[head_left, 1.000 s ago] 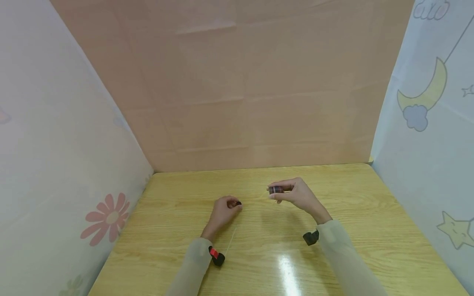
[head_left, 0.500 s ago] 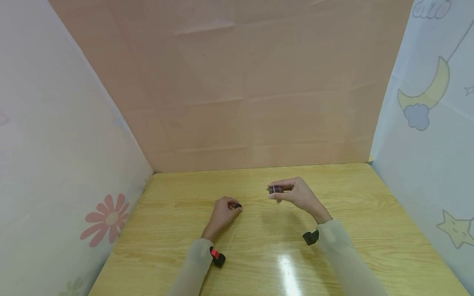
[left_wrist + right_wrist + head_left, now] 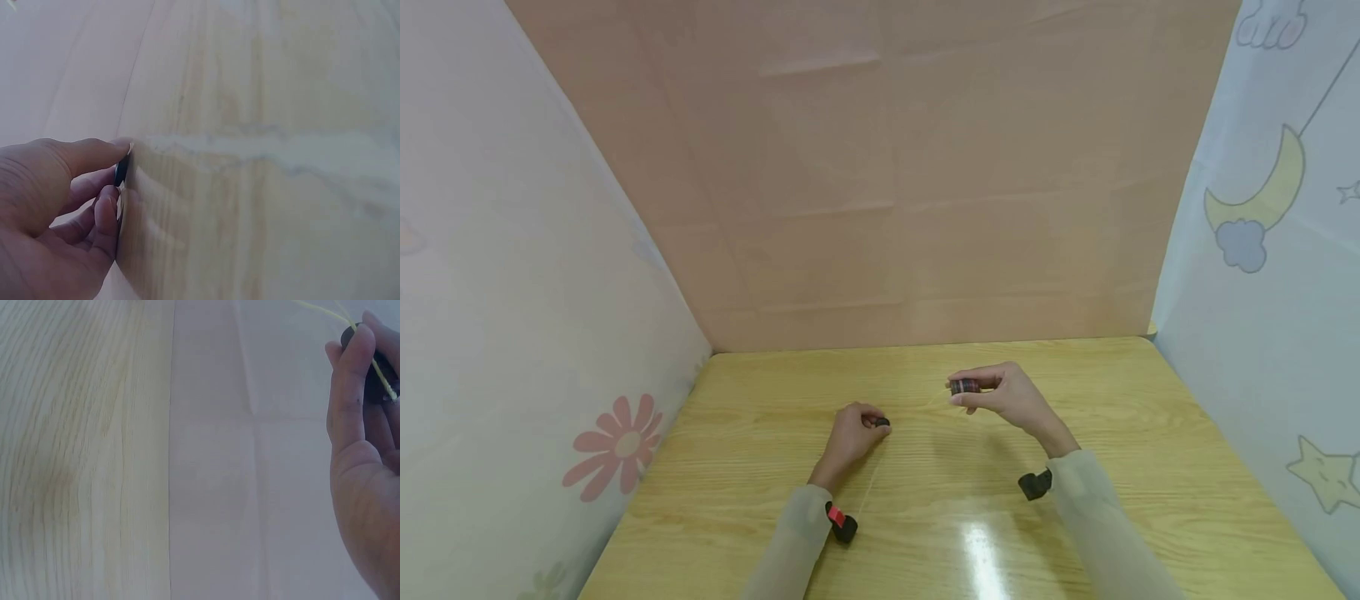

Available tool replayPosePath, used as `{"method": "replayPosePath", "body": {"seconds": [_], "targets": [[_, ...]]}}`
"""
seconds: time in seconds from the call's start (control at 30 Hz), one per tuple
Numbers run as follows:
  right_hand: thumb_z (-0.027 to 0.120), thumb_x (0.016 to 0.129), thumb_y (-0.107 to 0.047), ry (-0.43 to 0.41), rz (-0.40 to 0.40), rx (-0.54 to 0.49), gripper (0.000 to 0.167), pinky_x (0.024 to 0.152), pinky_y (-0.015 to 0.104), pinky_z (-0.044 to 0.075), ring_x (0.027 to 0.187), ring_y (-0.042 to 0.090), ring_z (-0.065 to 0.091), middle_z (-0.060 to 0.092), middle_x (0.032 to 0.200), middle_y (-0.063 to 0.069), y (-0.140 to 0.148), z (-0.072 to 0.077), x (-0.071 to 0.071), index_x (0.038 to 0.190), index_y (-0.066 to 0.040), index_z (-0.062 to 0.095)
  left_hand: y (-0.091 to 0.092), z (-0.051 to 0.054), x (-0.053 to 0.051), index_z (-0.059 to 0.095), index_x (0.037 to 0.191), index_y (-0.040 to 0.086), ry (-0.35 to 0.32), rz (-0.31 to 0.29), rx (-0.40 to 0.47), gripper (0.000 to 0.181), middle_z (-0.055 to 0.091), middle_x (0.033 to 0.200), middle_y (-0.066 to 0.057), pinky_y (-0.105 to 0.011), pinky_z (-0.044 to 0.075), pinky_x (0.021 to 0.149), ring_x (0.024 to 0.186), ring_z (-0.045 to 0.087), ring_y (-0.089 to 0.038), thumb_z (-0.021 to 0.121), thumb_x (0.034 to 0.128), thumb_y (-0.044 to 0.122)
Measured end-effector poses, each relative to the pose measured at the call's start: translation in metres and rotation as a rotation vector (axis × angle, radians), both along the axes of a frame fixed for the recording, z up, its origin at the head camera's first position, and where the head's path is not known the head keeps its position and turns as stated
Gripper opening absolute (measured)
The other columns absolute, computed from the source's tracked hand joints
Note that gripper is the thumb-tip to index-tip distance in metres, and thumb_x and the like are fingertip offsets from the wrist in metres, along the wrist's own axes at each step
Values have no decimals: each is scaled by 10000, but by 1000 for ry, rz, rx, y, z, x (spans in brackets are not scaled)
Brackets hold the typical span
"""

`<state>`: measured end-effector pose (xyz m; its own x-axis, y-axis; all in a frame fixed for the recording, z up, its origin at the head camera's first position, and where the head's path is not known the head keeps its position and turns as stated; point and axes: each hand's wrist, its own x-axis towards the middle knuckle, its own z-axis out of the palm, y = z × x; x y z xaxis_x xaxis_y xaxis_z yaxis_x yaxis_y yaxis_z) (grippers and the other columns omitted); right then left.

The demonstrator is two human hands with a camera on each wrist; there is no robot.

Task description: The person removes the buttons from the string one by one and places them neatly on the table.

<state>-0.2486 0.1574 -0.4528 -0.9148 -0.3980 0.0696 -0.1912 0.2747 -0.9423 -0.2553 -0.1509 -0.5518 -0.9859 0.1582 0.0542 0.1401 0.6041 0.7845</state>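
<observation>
Over the table [image 3: 925,533], my right hand [image 3: 1013,400] and left hand [image 3: 851,433] both pinch: the right a banded stack [image 3: 965,387], yellow cord [image 3: 384,378] along it; the left, well left of the stack, one dark piece [image 3: 882,422]. The stack looks gathered; that piece, I judge, isn't yet joined.

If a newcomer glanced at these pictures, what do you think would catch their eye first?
Most likely the right hand, which pinches a dark banded roll with a yellow string against it, and the left hand, pinching a small dark piece, both near the middle of the wooden table. After that, probably the large reddish flower on the left wall and the yellow moon high on the right wall.
</observation>
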Motion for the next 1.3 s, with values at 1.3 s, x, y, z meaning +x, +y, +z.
{"method": "replayPosePath", "body": {"seconds": [1.3], "targets": [[833, 920, -257, 3, 33, -7, 382, 718, 361, 636, 774, 255, 754, 798, 1117, 157, -10, -13, 0, 1255, -84, 774, 4, 22, 10, 748, 1195, 5, 69, 6, 57, 343, 696, 1157, -192, -361, 569, 813, 990, 641, -254, 833, 913, 181]]}}
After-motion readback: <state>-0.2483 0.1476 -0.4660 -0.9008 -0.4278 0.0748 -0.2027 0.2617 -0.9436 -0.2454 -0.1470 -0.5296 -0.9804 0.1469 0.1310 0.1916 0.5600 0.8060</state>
